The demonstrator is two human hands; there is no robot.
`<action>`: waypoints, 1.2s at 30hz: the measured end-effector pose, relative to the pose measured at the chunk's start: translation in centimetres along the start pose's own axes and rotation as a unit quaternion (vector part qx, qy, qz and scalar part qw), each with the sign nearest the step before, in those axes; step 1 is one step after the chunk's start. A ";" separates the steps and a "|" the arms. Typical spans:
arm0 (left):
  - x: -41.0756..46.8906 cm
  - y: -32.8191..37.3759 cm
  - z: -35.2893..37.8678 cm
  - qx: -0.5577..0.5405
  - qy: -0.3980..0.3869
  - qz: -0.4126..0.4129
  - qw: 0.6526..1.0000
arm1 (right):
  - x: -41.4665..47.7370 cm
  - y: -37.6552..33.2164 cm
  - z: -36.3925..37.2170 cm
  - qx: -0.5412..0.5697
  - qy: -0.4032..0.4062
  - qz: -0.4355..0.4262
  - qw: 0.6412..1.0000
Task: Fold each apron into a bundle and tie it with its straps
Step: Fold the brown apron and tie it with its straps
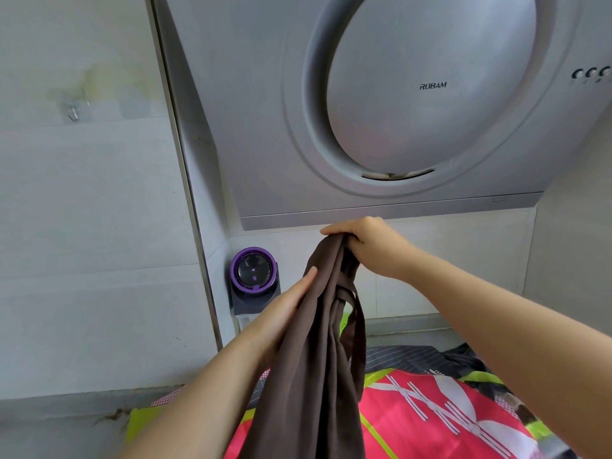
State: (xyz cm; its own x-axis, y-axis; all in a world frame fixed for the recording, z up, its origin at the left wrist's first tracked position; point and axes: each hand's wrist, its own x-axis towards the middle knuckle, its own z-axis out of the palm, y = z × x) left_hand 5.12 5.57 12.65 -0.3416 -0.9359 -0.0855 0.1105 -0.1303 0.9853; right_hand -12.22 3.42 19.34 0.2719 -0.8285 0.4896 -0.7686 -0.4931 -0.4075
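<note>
Right fingers (337, 230) are curled tight over the gathered top of the apron (308, 376), thumb tucked under, bunching the brown cloth in a full grip. The right hand (364, 241) is raised high, just below the lower edge of the hood (265, 127), wrist bent down, forearm running back to the lower right. From that grip the apron hangs in long folds down to the bottom edge of the view, and a strap (356, 326) loops loose on its right side. Left fingers (303, 281) are straight and pressed together, lying flat against the left side of the hanging cloth; I can't tell where the thumb is, the fabric hides it. The left hand (288, 303) sits lower than the right, palm against the apron, forearm rising from the lower left. Under the arms, more cloths are spread over the counter (59, 425): a pink cloth (430, 425) with white and black stripes and yellow-green trim at the front, a dark striped cloth (397, 356) behind it. At the counter's back-left corner stands a round device (254, 276) with a purple ring and a dark face. Grey tiled wall (92, 210) on the left, and the hood, marked ROBAM, fills the top.
</note>
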 end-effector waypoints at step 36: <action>-1.2 -0.6 -0.9 0.174 -0.069 0.059 0.981 | 0.3 -3.2 3.8 0.560 0.209 0.233 0.767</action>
State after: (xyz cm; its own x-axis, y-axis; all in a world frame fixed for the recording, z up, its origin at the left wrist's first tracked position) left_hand 6.30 6.49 12.02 -0.4715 -0.8814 0.0297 -0.1602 0.1187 0.9799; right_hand -7.46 3.77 17.91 -0.2706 -0.9418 0.1993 0.3180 -0.2829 -0.9049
